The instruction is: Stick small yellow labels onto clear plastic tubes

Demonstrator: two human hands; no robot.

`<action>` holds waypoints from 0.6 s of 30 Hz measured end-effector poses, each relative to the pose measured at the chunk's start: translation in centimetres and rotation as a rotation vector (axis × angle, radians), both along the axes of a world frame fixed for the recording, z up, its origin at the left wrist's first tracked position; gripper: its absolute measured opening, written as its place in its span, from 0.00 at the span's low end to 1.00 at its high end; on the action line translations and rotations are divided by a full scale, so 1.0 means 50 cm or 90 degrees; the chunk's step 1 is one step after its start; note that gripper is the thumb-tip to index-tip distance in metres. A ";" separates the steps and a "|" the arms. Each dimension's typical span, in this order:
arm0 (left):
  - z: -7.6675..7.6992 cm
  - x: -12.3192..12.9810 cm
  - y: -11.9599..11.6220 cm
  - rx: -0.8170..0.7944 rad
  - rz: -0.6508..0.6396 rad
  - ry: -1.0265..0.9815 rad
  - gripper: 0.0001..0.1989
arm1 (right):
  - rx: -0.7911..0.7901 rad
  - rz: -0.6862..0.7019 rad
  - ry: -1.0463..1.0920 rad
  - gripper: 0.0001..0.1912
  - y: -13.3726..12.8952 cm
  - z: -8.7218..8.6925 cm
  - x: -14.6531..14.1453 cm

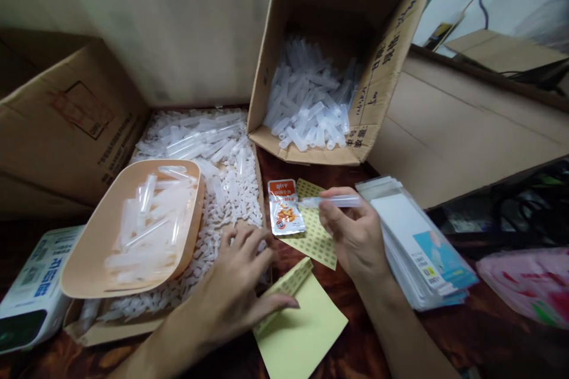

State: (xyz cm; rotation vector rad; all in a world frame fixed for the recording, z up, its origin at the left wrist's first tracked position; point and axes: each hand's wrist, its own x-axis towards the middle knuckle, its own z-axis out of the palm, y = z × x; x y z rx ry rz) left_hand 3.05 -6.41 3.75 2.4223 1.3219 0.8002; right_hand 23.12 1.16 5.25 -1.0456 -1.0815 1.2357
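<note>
My right hand [355, 231] pinches a translucent plastic tube [341, 201], held level with its narrow end pointing left over a red-and-white sachet [285, 207]. Beneath lies a yellow dotted sheet [317, 231]. My left hand [242, 278] is open, palm down, fingers bent over the edge of a heap of small white plastic tips [231, 195]. Its thumb stretches over a pad of yellow sticker sheets [306, 325] with a curled top edge. Whether the left fingertips touch any tips is hard to see.
A peach plastic basin [84, 249] with clear tubes rests on the heap's cardboard tray [133, 331]. Behind, a tipped carton [311, 156] holds many tubes. Stacked packaging sleeves [404, 237] lie right, near a pink package [524, 284]. At left are a box [40, 284] and another carton [66, 112].
</note>
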 end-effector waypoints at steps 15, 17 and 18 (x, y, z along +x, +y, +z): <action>0.046 -0.038 0.009 -0.221 -0.045 -0.143 0.11 | 0.118 0.470 -0.346 0.15 -0.017 0.030 0.005; 0.038 -0.041 0.011 -0.178 -0.034 -0.124 0.11 | 0.112 0.459 -0.365 0.10 -0.021 0.021 -0.005; 0.034 -0.041 0.011 -0.149 -0.022 -0.121 0.10 | 0.110 0.445 -0.363 0.09 -0.022 0.016 -0.009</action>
